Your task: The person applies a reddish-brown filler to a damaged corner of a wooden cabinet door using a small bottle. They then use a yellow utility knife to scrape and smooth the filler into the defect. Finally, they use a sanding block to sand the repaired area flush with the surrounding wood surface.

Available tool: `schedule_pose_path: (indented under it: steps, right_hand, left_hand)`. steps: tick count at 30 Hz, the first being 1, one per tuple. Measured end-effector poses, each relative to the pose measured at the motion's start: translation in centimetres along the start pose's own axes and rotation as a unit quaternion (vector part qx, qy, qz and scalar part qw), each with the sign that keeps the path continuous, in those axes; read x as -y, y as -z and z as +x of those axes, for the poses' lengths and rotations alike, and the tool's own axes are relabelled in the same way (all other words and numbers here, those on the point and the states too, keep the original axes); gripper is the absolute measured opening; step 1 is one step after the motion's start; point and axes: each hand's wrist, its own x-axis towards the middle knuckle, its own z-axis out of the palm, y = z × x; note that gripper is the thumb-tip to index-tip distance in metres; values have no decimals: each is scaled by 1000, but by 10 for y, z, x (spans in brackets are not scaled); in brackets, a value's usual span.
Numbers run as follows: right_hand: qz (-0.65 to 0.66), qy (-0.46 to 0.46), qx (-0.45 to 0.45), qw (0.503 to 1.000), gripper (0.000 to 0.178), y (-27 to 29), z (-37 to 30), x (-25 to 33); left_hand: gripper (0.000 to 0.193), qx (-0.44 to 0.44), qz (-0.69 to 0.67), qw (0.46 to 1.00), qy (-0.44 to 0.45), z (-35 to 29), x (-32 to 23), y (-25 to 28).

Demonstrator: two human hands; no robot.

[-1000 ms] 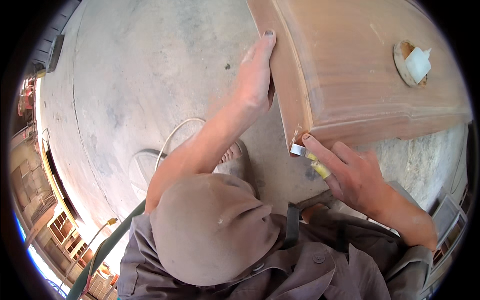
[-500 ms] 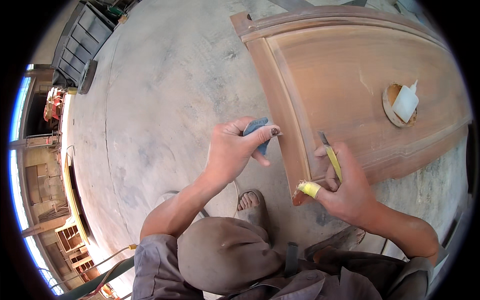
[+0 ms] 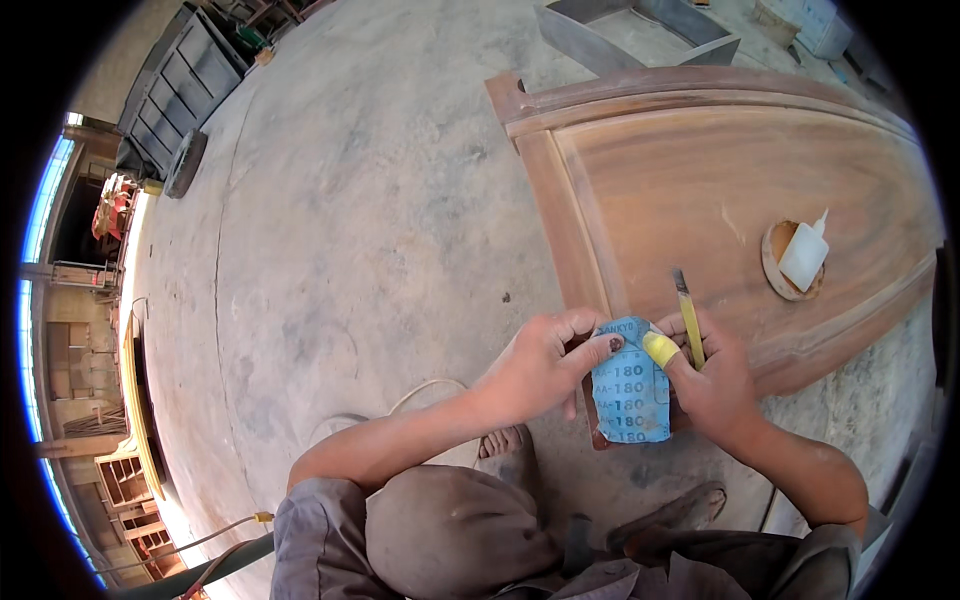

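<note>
A person's left hand (image 3: 540, 365) pinches the upper left edge of a blue rectangular sheet of printed sandpaper (image 3: 632, 400), which hangs at the lower centre of the frame, over the near corner of a brown wooden panel with a moulded border (image 3: 670, 190). The right hand (image 3: 720, 385), its thumb wrapped in yellow tape (image 3: 660, 349), pinches the sheet's upper right edge and also grips a slim dark-tipped tool with a yellow handle (image 3: 689, 318), tip upward. That divided grip looks like the main hazard: a twist of the wrist could nick a finger or the panel. Uneven pulling could tear the sheet at its creased top. At right, a white plastic squeeze bottle (image 3: 803, 257) leans in a round shallow dish (image 3: 770, 262); a knock to the panel might tip it.
</note>
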Motion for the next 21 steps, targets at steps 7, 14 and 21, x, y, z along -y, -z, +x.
schedule_pose_path:
  steps: [7,14,21]
  right_hand:
    - [-91,64,-48,993,11,0,20,-3]
    - [-68,100,-24,992,12,-7,10,7]
    - [-33,7,37,999,22,-7,3,23]
  left_hand:
    - [36,-120,167,962,-181,-1,-4,0]
    - [52,22,-187,982,-9,13,8,9]
    - [56,73,-317,945,38,10,5,8]
